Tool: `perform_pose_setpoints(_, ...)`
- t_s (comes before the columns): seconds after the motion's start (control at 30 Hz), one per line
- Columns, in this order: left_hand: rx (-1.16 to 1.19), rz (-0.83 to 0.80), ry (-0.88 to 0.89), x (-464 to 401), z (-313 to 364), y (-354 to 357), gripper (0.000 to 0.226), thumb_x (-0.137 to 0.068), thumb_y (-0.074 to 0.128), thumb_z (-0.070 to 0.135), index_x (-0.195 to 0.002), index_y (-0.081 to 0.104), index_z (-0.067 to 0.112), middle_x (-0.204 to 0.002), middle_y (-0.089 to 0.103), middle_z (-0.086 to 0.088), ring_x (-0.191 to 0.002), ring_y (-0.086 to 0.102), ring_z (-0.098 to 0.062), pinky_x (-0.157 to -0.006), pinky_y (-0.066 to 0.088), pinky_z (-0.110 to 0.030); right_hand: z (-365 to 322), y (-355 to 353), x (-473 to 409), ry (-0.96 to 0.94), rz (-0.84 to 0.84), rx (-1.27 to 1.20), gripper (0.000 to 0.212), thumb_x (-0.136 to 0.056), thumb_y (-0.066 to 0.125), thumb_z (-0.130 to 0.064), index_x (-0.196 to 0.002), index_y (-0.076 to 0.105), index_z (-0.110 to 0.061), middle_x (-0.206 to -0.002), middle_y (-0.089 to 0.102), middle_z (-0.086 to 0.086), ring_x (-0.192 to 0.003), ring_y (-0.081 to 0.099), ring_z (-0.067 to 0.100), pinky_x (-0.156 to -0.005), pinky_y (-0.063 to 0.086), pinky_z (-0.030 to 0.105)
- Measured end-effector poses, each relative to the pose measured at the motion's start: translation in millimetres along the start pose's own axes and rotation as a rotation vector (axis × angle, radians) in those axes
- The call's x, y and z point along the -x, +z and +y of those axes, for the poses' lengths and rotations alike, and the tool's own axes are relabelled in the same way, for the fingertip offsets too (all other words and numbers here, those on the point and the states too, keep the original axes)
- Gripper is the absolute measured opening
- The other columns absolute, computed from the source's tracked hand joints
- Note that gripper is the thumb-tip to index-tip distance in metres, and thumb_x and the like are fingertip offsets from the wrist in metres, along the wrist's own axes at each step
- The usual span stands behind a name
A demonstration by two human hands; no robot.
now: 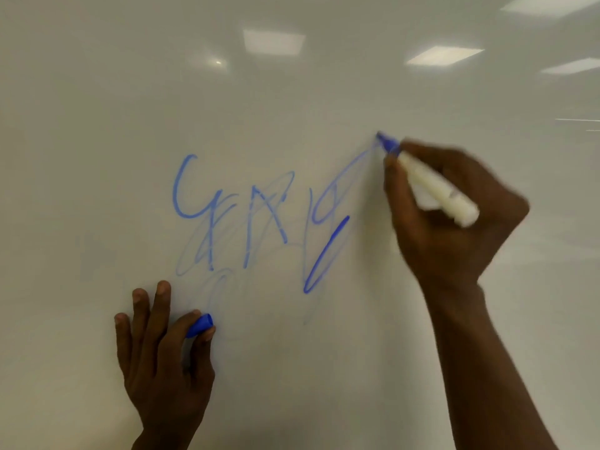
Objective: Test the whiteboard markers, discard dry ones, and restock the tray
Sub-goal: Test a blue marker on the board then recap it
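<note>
A white whiteboard fills the view. My right hand grips a white-barrelled blue marker, its blue tip touching the board at the upper right of the writing. Blue scribbles cover the board's middle: some strokes are strong, others faint and thin. A dark blue stroke slants below the tip. My left hand rests flat against the board lower left, pinching the blue marker cap between thumb and forefinger. The right hand is motion-blurred.
Ceiling lights reflect in the glossy board along the top. No tray or other markers are in view. Bare board lies to the left and along the bottom.
</note>
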State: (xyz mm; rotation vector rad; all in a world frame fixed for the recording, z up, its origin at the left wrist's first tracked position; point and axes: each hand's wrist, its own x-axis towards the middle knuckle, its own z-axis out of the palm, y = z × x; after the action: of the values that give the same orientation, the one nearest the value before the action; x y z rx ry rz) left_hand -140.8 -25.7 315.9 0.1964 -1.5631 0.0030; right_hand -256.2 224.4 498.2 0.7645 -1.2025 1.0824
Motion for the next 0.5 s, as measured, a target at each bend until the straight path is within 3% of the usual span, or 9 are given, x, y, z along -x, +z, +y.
perform_pose_setpoints(0.13, -0.003, -0.003, 0.008, -1, 1, -1, 0.024, -0.097, 0.059, 0.024, -0.110, 0.058, 0.004, -0.142, 0.048, -0.028, -0.152, 0.029, -0.029, -0.122, 0.022, -0.056, 16, 8, -34, -0.013, 0.108, -0.009, 0.015, -0.093, 0.074, -0.020, -0.094, 0.077, -0.004, -0.085, 0.076, 0.004, -0.073, 0.071, 0.020, -0.065, 0.053, 0.040)
perform_pose_setpoints(0.27, 0.002, 0.001, -0.005, -1, -1, -1, 0.026, -0.092, 0.062, 0.022, -0.110, 0.057, 0.004, -0.140, 0.049, -0.028, -0.153, 0.028, -0.025, -0.123, 0.021, -0.053, 5, -27, 36, 0.089, -0.053, 0.065, 0.013, -0.089, 0.077, -0.019, -0.096, 0.077, -0.008, -0.086, 0.075, 0.005, -0.072, 0.070, 0.020, -0.067, 0.053, 0.033)
perform_pose_setpoints(0.4, -0.024, 0.046, -0.007, 0, 2, 4, 0.024, -0.091, 0.063, 0.018, -0.102, 0.062, -0.003, -0.138, 0.052, -0.028, -0.151, 0.032, -0.027, -0.122, 0.022, -0.053, -8, -49, 100, 0.112, -0.270, 0.058, 0.008, -0.081, 0.080, -0.017, -0.088, 0.078, -0.014, -0.083, 0.075, -0.005, -0.068, 0.071, 0.012, -0.060, 0.055, 0.031)
perform_pose_setpoints(0.5, -0.034, 0.042, -0.006, 1, 3, 5, 0.025, -0.093, 0.063, 0.018, -0.102, 0.062, -0.005, -0.139, 0.052, -0.029, -0.150, 0.034, -0.031, -0.121, 0.024, -0.057, -4, -56, 76, 0.166, -0.194, 0.032, 0.007, -0.083, 0.081, -0.018, -0.089, 0.078, -0.016, -0.082, 0.075, -0.005, -0.070, 0.069, 0.004, -0.065, 0.052, 0.022)
